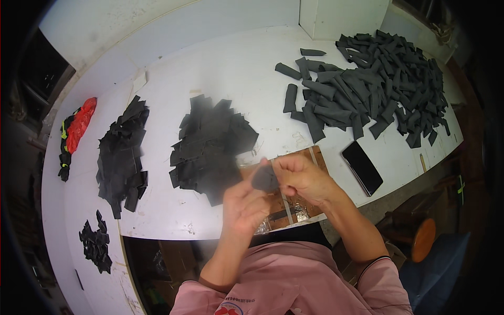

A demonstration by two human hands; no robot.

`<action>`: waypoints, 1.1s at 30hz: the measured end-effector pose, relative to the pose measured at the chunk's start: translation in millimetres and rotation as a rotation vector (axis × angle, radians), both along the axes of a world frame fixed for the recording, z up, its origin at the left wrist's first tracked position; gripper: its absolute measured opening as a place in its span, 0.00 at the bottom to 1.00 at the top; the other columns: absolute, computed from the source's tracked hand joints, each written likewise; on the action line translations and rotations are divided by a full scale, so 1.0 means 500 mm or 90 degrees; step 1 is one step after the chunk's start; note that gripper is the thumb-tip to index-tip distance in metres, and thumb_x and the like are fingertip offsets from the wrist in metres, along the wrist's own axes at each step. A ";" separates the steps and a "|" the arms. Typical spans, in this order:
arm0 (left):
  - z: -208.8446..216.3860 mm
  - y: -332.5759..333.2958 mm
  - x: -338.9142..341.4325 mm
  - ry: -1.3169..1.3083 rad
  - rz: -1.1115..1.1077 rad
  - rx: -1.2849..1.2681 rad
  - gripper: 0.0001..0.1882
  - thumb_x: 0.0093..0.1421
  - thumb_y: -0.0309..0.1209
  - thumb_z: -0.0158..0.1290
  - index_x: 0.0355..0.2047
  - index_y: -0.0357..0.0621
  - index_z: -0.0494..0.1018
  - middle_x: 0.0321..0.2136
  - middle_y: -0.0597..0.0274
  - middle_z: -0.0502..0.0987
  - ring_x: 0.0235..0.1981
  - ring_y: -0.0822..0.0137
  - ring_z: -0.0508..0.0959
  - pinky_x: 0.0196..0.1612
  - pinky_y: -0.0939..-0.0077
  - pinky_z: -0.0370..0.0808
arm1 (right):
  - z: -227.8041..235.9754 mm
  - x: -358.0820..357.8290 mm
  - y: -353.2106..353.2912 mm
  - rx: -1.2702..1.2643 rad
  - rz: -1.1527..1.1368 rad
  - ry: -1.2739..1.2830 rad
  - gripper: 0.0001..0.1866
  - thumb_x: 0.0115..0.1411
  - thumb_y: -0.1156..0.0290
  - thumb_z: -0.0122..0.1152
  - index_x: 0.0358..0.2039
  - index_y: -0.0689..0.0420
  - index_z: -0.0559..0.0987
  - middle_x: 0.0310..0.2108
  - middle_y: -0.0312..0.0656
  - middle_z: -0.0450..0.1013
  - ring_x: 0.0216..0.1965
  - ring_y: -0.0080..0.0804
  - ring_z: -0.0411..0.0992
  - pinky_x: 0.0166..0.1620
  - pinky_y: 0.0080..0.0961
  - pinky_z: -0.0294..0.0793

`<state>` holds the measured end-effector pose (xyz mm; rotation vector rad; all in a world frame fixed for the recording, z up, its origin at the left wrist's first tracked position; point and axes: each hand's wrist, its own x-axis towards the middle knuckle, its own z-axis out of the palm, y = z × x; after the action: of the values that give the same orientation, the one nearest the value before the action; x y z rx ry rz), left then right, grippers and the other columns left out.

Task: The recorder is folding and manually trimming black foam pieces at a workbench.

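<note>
Above the near edge of the white desk (236, 68), both hands meet on one small dark fabric piece (264, 178). The left hand (242, 206) rises from below with its fingers curled under the piece, gripping it; the right hand (304, 178) comes in from the right, wrist bent, thumb and fingertips pinching the piece's right side. Beneath the hands lies a brown wooden board (294, 207) with shiny foil at the desk's near edge. Just beyond the hands sits one heap of flat black pieces (210, 144); a second black heap (123, 157) lies farther left, and a third, smaller one (95, 241) at the near left corner. One large pile of grey rolled pieces (378, 79) fills the far right corner. One dark phone (362, 168) lies near the right edge, and one red bundle (80, 126) at the left edge.
</note>
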<state>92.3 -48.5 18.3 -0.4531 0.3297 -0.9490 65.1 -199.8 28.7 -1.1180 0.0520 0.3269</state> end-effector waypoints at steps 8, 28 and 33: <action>0.064 -0.002 -0.048 -0.784 0.213 0.741 0.22 0.55 0.29 0.49 0.48 0.38 0.57 0.19 0.64 0.69 0.11 0.82 0.61 0.11 0.89 0.55 | 0.003 0.002 -0.016 0.031 0.038 -0.128 0.10 0.56 0.67 0.51 0.20 0.56 0.69 0.20 0.26 0.62 0.21 0.12 0.58 0.25 0.09 0.57; 0.066 -0.007 -0.023 -1.048 0.441 0.879 0.05 0.52 0.21 0.50 0.30 0.33 0.72 0.32 0.55 0.72 0.35 0.69 0.70 0.38 0.80 0.66 | 0.003 -0.049 -0.005 -0.487 -0.255 -0.462 0.14 0.55 0.63 0.52 0.30 0.64 0.71 0.22 0.40 0.66 0.26 0.29 0.66 0.29 0.23 0.66; 0.063 -0.003 -0.036 -0.626 0.462 0.683 0.03 0.54 0.23 0.49 0.29 0.36 0.68 0.30 0.55 0.73 0.33 0.68 0.70 0.41 0.75 0.65 | 0.063 -0.048 -0.002 -0.831 -0.173 -0.602 0.16 0.50 0.62 0.56 0.23 0.64 0.70 0.21 0.42 0.65 0.25 0.39 0.65 0.27 0.28 0.65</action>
<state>74.5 -49.9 49.7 0.8424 -0.2494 -0.1095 41.2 -200.9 60.1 -2.4223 -0.4840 -0.6209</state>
